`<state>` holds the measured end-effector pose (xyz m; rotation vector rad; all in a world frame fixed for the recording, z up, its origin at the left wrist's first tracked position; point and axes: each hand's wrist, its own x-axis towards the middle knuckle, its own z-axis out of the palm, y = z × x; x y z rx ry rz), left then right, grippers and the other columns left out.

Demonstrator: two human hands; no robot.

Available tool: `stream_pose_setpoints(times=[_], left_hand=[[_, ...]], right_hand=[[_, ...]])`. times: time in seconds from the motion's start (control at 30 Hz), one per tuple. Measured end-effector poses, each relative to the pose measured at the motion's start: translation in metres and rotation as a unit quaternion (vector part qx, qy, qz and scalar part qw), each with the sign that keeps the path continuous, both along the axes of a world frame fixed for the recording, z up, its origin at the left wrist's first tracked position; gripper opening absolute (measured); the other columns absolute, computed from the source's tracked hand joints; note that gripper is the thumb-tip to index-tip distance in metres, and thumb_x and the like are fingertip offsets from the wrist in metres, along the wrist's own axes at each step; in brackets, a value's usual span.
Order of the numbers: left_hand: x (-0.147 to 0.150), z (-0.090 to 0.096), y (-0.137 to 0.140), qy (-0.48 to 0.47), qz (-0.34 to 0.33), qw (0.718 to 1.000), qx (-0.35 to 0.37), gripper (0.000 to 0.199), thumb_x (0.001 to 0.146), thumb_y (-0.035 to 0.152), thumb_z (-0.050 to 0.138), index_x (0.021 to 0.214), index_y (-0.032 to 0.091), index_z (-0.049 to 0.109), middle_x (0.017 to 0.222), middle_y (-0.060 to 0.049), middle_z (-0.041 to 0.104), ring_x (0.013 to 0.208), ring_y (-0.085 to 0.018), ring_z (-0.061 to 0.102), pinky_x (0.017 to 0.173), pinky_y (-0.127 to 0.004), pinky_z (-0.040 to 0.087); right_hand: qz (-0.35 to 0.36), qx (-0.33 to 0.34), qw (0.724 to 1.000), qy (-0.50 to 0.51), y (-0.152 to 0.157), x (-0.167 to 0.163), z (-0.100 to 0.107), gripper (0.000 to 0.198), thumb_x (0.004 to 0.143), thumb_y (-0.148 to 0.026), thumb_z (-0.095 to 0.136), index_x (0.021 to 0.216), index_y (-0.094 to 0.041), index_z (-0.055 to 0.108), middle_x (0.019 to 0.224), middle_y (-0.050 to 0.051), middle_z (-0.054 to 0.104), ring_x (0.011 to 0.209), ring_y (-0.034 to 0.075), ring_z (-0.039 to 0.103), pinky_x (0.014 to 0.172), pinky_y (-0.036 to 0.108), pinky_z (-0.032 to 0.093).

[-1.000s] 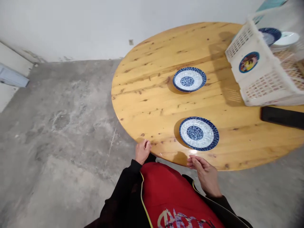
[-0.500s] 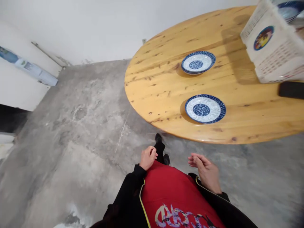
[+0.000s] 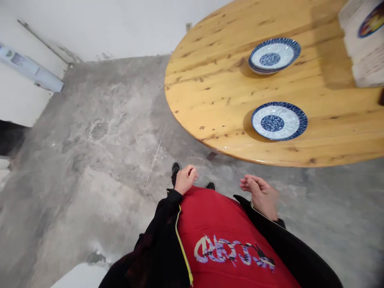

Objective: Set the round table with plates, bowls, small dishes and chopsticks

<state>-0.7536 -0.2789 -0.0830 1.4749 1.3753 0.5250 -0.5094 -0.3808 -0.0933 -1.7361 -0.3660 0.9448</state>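
My left hand [image 3: 186,179] hangs in front of my red shirt with its fingers loosely curled and nothing visible in them. To its right my right hand [image 3: 260,196] is held with fingers stretched out, thumb close to them, and no object in it. Both are in the air, short of the wooden table [image 3: 207,96]. Closest to them on the tabletop is a blue-and-white plate [image 3: 279,121] near the front edge. Behind that one sits a small stack of similar plates [image 3: 274,56]. Neither hand touches any dish.
A white plastic basket [image 3: 366,52] with an oval label stands on the table at right, cut off by the frame. Against the left wall is a water dispenser [image 3: 33,70]. Grey concrete floor [image 3: 120,120] surrounds the rounded table end.
The view has shifted, so the table, plates and basket appear farther right and higher. My feet have changed position in a step. Both hands keep much the same pose.
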Motion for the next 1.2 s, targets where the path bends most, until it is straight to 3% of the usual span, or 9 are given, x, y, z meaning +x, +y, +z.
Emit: stream_pose_setpoints(times=[0.13,0.27,0.37,0.47,0.57,0.7,0.83,1.03,1.2], left_hand=[[-0.060,0.005,0.043,-0.009,0.055,0.998,0.015,0.030,0.094,0.045,0.049,0.083,0.021,0.063,0.073,-0.002,0.072,0.061,-0.015,0.068,0.068,-0.027,0.053],[-0.126,0.006,0.096,-0.006,0.137,0.990,0.025,0.038,0.089,0.056,0.054,0.082,0.020,0.065,0.071,-0.003,0.072,0.061,-0.018,0.068,0.065,-0.030,0.055],[-0.162,0.005,0.132,0.011,0.176,0.984,0.038,0.043,0.088,0.062,0.056,0.082,0.021,0.065,0.069,-0.003,0.072,0.058,-0.018,0.066,0.061,-0.029,0.053],[-0.181,0.004,0.160,0.016,0.148,0.988,0.040,0.049,0.087,0.069,0.055,0.079,0.021,0.065,0.068,-0.003,0.072,0.057,-0.018,0.065,0.059,-0.029,0.053],[-0.182,0.000,0.184,0.014,0.083,0.996,0.029,0.050,0.089,0.070,0.054,0.081,0.022,0.065,0.071,-0.003,0.073,0.059,-0.018,0.067,0.064,-0.031,0.054],[-0.159,-0.004,0.216,-0.006,-0.024,1.000,0.015,0.043,0.092,0.061,0.051,0.083,0.022,0.064,0.073,-0.003,0.073,0.062,-0.020,0.069,0.067,-0.032,0.054],[-0.117,0.006,0.252,-0.019,-0.105,0.994,0.025,0.035,0.093,0.051,0.048,0.082,0.022,0.063,0.074,-0.003,0.072,0.064,-0.019,0.069,0.069,-0.032,0.053],[-0.062,0.016,0.314,-0.033,-0.152,0.987,0.042,0.032,0.095,0.049,0.049,0.082,0.023,0.062,0.075,-0.002,0.072,0.064,-0.018,0.069,0.069,-0.030,0.053],[-0.021,0.008,0.367,-0.021,-0.177,0.983,0.034,0.035,0.097,0.049,0.047,0.077,0.022,0.061,0.074,-0.003,0.070,0.065,-0.018,0.068,0.068,-0.029,0.053]], right_hand=[[0.034,0.010,0.999,0.013,0.061,-0.055,0.007,0.045,0.066,-0.060,0.076,0.085,-0.019,0.071,0.072,0.007,0.074,0.058,0.019,0.067,0.056,0.031,0.056],[0.114,0.042,0.992,0.024,0.128,-0.119,0.016,0.044,0.071,-0.063,0.069,0.080,-0.020,0.069,0.069,0.007,0.072,0.057,0.019,0.066,0.055,0.031,0.054],[0.176,0.051,0.983,0.019,0.162,-0.158,0.017,0.040,0.075,-0.060,0.068,0.079,-0.020,0.069,0.068,0.005,0.071,0.059,0.019,0.068,0.055,0.030,0.054],[0.171,0.058,0.984,0.009,0.177,-0.182,0.016,0.036,0.078,-0.056,0.069,0.080,-0.020,0.070,0.068,0.004,0.071,0.062,0.020,0.070,0.057,0.029,0.055],[0.104,0.043,0.994,0.008,0.183,-0.187,0.018,0.033,0.077,-0.053,0.070,0.077,-0.020,0.069,0.070,0.003,0.073,0.060,0.018,0.069,0.055,0.027,0.054],[0.019,0.016,1.000,0.003,0.194,-0.154,0.027,0.034,0.071,-0.054,0.072,0.075,-0.020,0.071,0.070,0.004,0.074,0.057,0.019,0.068,0.054,0.029,0.055],[-0.038,0.017,0.998,-0.043,0.226,-0.085,0.041,0.029,0.070,-0.048,0.075,0.073,-0.019,0.072,0.073,0.007,0.076,0.061,0.019,0.068,0.054,0.028,0.055],[-0.165,-0.005,0.979,-0.120,0.323,0.042,0.045,0.011,0.078,-0.023,0.069,0.073,-0.013,0.068,0.070,0.009,0.072,0.057,0.015,0.066,0.054,0.024,0.054],[-0.226,-0.066,0.954,-0.185,0.398,0.138,0.034,0.019,0.084,-0.021,0.064,0.067,-0.017,0.056,0.060,0.004,0.062,0.052,0.016,0.062,0.056,0.030,0.056]])
